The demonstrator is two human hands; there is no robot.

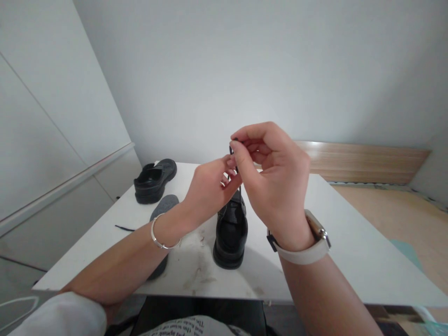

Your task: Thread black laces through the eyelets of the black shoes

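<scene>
A black shoe (231,228) stands on the white table with its heel toward me. Above its front part, both hands pinch a dark shoelace (240,189) that runs up from the shoe. My right hand (276,172) holds the lace's upper part between thumb and forefinger. Just below and to the left, my left hand (213,184) is closed on the lace, its fingertips close to the right thumb. The shoe's toe is partly hidden behind the hands.
A second black shoe (154,182) lies at the table's far left. Near it is a grey insole (168,203), partly under my left forearm, and a loose black lace end (124,228). Dirt marks the white table (350,261). A wooden board (364,161) stands behind on the right.
</scene>
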